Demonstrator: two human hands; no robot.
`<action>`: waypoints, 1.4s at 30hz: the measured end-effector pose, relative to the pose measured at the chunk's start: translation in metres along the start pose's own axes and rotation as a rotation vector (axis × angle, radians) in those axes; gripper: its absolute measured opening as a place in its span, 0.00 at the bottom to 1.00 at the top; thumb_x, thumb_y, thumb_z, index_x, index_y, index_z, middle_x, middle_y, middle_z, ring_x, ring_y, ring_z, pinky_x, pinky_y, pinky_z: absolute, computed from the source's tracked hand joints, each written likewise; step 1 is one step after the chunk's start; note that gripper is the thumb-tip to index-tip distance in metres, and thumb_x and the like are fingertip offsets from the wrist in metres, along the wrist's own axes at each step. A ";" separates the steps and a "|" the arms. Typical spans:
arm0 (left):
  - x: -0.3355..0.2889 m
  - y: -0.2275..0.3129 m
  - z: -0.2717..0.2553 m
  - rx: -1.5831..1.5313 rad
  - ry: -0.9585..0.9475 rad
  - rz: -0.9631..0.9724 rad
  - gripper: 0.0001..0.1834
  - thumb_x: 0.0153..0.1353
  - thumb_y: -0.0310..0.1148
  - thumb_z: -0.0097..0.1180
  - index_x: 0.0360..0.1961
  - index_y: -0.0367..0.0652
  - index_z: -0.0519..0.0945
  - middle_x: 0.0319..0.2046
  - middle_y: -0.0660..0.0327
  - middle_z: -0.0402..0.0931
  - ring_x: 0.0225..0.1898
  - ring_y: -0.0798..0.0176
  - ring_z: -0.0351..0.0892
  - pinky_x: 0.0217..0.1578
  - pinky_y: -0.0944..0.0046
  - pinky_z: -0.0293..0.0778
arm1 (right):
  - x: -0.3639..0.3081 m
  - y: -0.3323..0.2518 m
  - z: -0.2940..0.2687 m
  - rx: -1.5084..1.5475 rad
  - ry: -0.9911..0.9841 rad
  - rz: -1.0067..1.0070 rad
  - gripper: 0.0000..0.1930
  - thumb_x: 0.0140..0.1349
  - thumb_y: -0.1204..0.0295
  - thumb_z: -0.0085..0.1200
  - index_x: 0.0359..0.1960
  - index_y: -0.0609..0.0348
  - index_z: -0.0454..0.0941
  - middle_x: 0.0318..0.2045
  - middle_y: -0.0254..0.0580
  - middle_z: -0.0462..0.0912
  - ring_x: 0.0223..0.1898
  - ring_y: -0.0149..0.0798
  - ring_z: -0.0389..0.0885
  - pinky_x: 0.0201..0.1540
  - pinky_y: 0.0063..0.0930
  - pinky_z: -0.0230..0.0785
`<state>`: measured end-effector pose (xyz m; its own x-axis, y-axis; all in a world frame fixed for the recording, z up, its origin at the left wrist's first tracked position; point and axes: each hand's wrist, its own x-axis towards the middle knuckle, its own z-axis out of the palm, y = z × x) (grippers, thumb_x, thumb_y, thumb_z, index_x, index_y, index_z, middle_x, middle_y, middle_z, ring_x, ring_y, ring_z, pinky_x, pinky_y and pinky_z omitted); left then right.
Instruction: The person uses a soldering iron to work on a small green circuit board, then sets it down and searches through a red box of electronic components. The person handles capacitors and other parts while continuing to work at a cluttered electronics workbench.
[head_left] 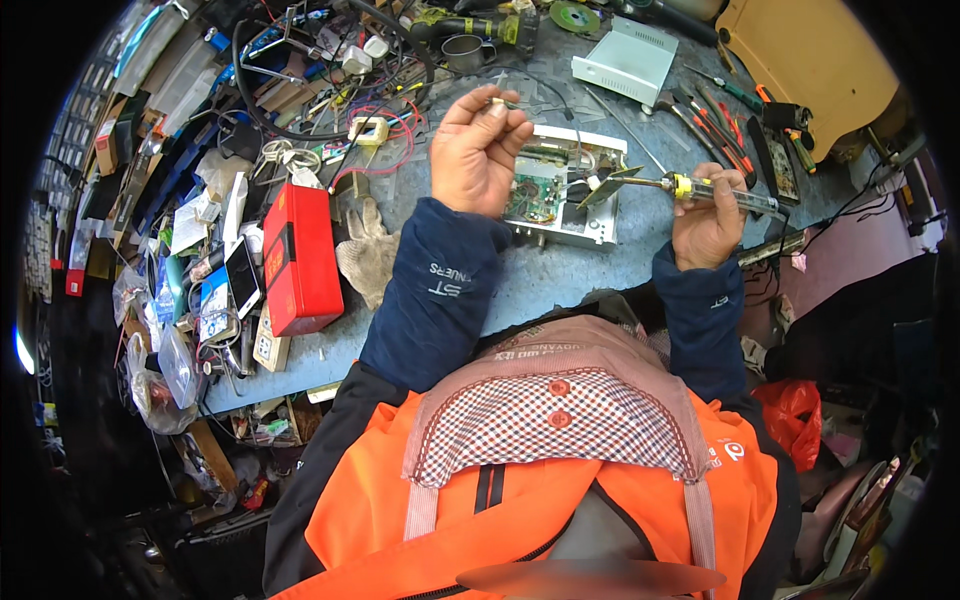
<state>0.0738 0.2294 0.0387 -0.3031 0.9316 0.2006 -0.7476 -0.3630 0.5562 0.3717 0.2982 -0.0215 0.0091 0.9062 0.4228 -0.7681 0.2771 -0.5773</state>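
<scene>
My left hand (475, 150) is raised over the left end of an opened metal electronics case (597, 225). Its thumb and forefinger pinch a small light-coloured part (505, 102), too small to name. In my right hand (710, 215) is a soldering iron (735, 194) with a clear handle and yellow collar, pointing left. The iron's tip is close to a small green circuit board (608, 188) tilted up at the case's right side; whether they touch I cannot tell. Inside the case lies a larger green circuit board (537, 190) with wires.
A red box (300, 260) and a work glove (368, 250) lie to the left, before piled tools and parts. Behind the case sit a light metal cover (627, 62) and a metal cup (467, 53). Several screwdrivers and pliers (722, 130) lie at the right.
</scene>
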 end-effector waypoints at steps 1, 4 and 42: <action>0.002 0.007 0.004 0.053 0.033 0.000 0.11 0.74 0.18 0.60 0.55 0.36 0.82 0.51 0.48 0.87 0.42 0.58 0.92 0.46 0.56 0.93 | 0.001 0.000 -0.001 0.004 -0.007 0.001 0.07 0.74 0.68 0.61 0.43 0.55 0.76 0.42 0.52 0.86 0.24 0.38 0.80 0.25 0.35 0.75; 0.007 0.053 -0.003 0.560 0.132 -0.058 0.14 0.71 0.21 0.65 0.56 0.34 0.83 0.44 0.52 0.90 0.37 0.61 0.91 0.39 0.61 0.91 | 0.000 0.000 0.001 0.030 -0.017 0.015 0.07 0.75 0.67 0.60 0.43 0.56 0.76 0.42 0.53 0.86 0.25 0.39 0.80 0.25 0.35 0.76; 0.047 0.099 -0.135 2.110 0.252 -0.322 0.17 0.49 0.27 0.81 0.42 0.46 0.95 0.39 0.55 0.93 0.48 0.54 0.92 0.52 0.57 0.83 | -0.056 -0.015 0.023 -0.771 -0.117 -0.143 0.15 0.79 0.77 0.60 0.63 0.61 0.77 0.45 0.52 0.91 0.38 0.39 0.91 0.41 0.31 0.85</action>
<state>-0.0944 0.2344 -0.0055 -0.5183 0.8541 -0.0443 0.7704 0.4887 0.4094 0.3685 0.2363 -0.0200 -0.0257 0.8176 0.5752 -0.1035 0.5701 -0.8150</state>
